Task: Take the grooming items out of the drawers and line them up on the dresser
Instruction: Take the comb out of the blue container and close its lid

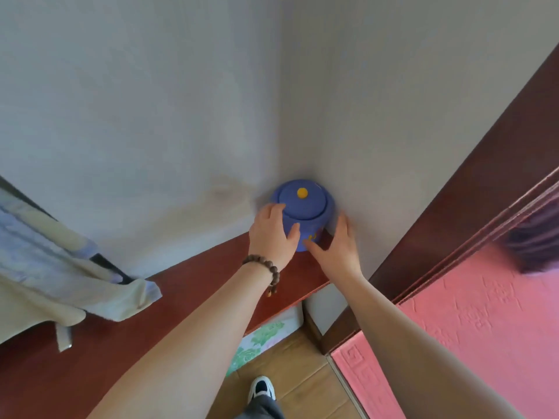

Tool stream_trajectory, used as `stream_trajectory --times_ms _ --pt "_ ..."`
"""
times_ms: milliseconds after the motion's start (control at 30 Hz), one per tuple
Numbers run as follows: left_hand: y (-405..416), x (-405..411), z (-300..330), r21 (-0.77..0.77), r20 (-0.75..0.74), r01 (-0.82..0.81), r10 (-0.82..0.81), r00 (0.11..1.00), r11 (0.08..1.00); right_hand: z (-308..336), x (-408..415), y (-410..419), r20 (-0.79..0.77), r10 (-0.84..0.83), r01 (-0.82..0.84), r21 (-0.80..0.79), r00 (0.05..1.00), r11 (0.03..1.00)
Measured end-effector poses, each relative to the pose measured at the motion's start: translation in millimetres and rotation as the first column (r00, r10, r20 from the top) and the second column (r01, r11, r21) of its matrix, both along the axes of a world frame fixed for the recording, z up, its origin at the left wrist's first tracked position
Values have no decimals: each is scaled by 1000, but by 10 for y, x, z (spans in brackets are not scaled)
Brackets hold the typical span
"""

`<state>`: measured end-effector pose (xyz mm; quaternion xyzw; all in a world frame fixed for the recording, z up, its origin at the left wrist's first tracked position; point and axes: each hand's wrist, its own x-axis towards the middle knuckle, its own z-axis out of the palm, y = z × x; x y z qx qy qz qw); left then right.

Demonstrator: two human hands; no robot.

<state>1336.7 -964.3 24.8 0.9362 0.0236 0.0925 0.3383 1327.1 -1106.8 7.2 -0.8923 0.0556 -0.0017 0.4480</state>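
A round blue jar (303,204) with a lid and a yellow knob stands in the far right corner of the red-brown dresser top (187,285), against both walls. My left hand (272,237), with a bead bracelet on the wrist, wraps its fingers and thumb round the jar's left side. My right hand (338,246) lies against the jar's right side with straight fingers, thumb touching the front. No drawer is in view.
A pale blue and cream cloth (60,282) hangs over a dark frame at the left above the dresser. A bed with a pink cover (469,328) and dark wooden headboard (484,164) fills the right. Wooden floor and my shoe (262,388) show below.
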Motion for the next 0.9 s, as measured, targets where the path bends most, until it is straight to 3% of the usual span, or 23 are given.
stream_trajectory --times_ms 233,533,733,900 --pt "-39 687 -77 43 -7 160 -160 987 986 -58 370 167 -26 -72 73 49 997 996" --pt "-100 1034 -179 98 49 157 -162 986 983 -101 568 175 -35 0 0 10 999 1000" --pt "200 688 51 -98 268 -28 54 962 995 -131 584 126 -42 49 -49 -9 998 999" --pt "612 -1 -231 -96 204 -225 240 949 970 -188 564 111 -27 44 -44 -14 999 999"
